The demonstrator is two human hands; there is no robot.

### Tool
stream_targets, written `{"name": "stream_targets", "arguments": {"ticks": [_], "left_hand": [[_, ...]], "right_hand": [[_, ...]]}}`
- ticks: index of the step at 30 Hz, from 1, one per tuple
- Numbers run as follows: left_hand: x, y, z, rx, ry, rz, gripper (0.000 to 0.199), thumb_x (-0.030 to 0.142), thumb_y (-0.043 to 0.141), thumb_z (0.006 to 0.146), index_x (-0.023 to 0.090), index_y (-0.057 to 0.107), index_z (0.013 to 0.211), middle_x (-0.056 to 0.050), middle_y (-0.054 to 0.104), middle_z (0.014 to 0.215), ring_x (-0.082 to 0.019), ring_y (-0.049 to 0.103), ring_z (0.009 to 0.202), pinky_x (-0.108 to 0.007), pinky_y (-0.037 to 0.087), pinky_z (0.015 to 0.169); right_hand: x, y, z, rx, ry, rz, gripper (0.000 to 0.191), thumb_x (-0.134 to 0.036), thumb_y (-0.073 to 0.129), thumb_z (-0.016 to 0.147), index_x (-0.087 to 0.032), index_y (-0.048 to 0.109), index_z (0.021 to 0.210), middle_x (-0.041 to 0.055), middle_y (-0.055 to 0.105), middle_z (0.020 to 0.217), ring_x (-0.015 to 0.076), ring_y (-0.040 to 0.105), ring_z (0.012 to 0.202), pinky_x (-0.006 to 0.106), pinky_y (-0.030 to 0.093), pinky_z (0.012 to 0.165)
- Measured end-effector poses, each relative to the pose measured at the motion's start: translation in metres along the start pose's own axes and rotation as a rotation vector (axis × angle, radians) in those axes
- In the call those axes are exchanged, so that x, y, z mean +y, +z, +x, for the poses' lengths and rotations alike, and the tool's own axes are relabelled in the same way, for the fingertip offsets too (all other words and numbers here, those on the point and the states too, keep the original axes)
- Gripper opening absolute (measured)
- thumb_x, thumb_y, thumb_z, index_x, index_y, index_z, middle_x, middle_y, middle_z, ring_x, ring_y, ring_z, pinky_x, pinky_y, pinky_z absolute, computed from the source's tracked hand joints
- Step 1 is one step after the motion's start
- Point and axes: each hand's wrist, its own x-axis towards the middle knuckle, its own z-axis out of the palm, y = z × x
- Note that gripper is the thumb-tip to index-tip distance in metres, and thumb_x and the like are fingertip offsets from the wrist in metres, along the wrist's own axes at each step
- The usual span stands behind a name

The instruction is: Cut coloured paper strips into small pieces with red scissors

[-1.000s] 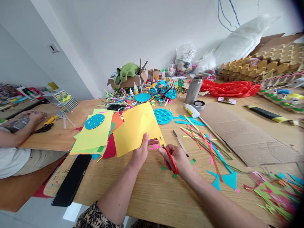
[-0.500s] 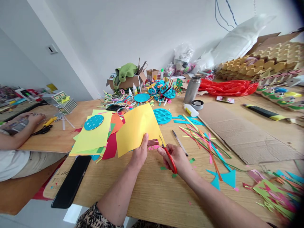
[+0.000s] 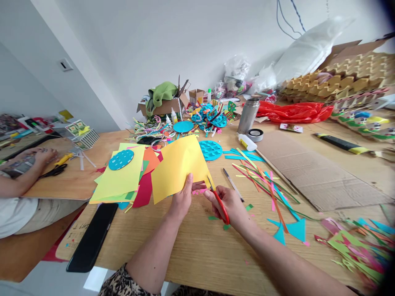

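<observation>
My left hand (image 3: 184,194) grips a sheet of yellow-orange paper (image 3: 180,164) by its lower edge, thumb on top and fingers beneath. The sheet is held up off the table and bends slightly. In my right hand (image 3: 230,205) is a pair of red-handled scissors (image 3: 220,204), with the blades at the sheet's right edge. A narrow strip there is partly cut along the side. Below the scissors, small green and pink paper scraps lie on the wooden table (image 3: 197,250). A pen (image 3: 233,185) rests just right of the sheet.
Left lie stacked coloured papers (image 3: 123,181) with a blue dotted oval (image 3: 121,159), and a black phone (image 3: 92,238). Paper strips (image 3: 271,185), a glue bottle (image 3: 247,142), a metal flask (image 3: 248,115) and cardboard (image 3: 317,172) are at right. Another person's hand (image 3: 46,156) shows far left.
Both hands, the yellow-orange sheet and the scissors stay almost in place. The view has shifted very slightly; no clear further movement shows.
</observation>
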Motion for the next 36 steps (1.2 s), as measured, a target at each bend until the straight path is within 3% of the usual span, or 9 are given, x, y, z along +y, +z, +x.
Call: {"name": "stream_targets", "arguments": {"ticks": [11, 36], "left_hand": [[0.0051, 0.0036, -0.0026, 0.0, -0.022, 0.061, 0.053, 0.055, 0.056, 0.078, 0.018, 0.062, 0.115, -0.01, 0.07, 0.106, -0.026, 0.069, 0.087, -0.039, 0.058, 0.077], [0.0028, 0.0049, -0.005, -0.002, -0.004, 0.076, 0.045, 0.053, 0.058, 0.078, 0.018, 0.065, 0.104, -0.008, 0.065, 0.116, -0.025, 0.067, 0.094, -0.038, 0.056, 0.085]], "right_hand": [[-0.0059, 0.0012, -0.0016, 0.016, 0.031, 0.027, 0.047, -0.058, 0.066, 0.069, -0.022, 0.037, 0.059, -0.0057, 0.048, 0.037, 0.0083, 0.043, 0.029, 0.017, 0.026, 0.029], [0.0001, -0.002, 0.0023, 0.017, -0.017, 0.039, 0.049, -0.062, 0.064, 0.069, -0.021, 0.039, 0.06, -0.0047, 0.051, 0.038, 0.0087, 0.044, 0.03, 0.018, 0.028, 0.03]]}}
